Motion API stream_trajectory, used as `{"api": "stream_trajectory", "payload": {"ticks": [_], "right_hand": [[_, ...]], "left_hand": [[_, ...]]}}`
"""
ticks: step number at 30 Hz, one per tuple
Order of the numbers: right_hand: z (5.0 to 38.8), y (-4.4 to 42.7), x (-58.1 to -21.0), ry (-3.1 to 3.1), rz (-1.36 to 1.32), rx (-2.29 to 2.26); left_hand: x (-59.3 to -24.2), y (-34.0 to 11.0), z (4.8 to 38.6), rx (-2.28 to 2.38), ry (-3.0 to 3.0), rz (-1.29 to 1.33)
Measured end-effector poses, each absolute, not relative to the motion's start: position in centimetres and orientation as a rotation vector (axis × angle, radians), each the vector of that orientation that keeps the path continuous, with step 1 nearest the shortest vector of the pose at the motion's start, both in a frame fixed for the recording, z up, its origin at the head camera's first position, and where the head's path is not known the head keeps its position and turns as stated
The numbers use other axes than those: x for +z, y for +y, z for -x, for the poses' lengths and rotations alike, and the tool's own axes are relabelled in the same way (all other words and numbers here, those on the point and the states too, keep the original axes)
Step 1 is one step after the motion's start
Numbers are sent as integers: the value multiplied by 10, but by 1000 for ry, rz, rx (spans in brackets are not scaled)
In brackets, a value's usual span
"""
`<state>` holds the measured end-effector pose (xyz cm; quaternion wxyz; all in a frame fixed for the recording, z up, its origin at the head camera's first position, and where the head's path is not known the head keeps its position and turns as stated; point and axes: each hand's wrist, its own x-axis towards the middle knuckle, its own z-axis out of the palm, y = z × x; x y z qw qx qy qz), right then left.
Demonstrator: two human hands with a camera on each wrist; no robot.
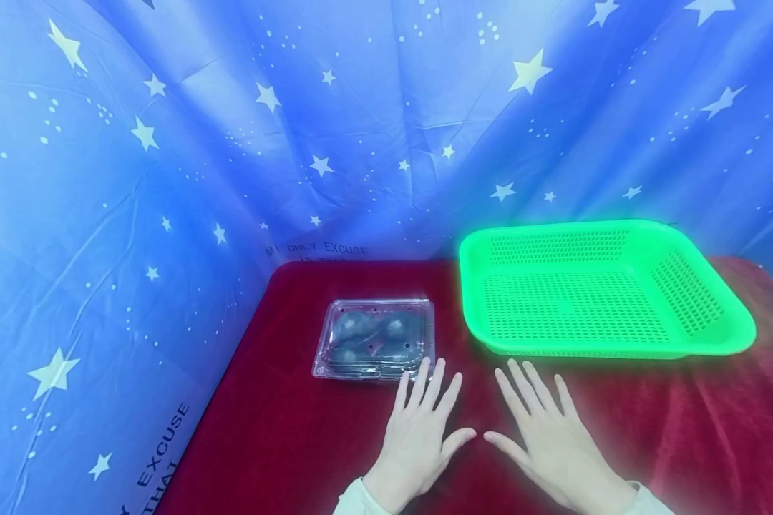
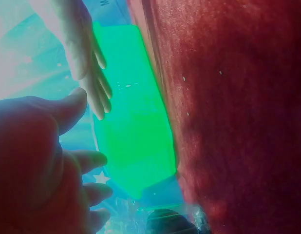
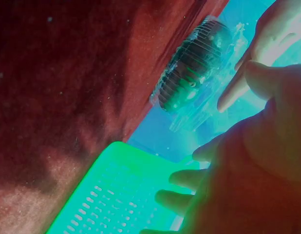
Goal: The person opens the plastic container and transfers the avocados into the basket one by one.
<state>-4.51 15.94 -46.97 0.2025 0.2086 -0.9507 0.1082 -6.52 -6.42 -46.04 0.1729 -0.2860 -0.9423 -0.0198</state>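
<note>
Star-print curtain (image 1: 386, 93) behind everything; plays no part in handling. Red-covered desk (image 1: 283, 443) carries the rest; surface looks soft and could ruck, so I'd lift rather than drag. Green basket (image 1: 573, 307) stands upright on the right, mesh floor, sloped walls; anything crossing those walls needs height. Clear plastic box (image 1: 371, 346) lies flat on the desk, left of the basket, gap between them, looks closed. Left hand (image 1: 415, 443) is nearest the box; right hand (image 1: 557, 447) is near the basket's near side. Backs up, neither holds anything. Dark round items (image 1: 396, 329) show inside the box; they'd probably roll, so keep it level if handled. Fingers (image 1: 449, 395) on both hands are spread apart, clamped on nothing. Left-hand ones overlap the box's near edge in the head view; can't tell if they touch. Shell likely flexes: support both short sides, light pinch, no pressing on top.
</note>
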Motion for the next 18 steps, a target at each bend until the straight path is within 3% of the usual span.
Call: {"api": "stream_trajectory", "payload": {"ticks": [18], "right_hand": [[56,139,-462,-2602,-641,324]], "left_hand": [[-456,-77,68,-89,-2630,820]]}}
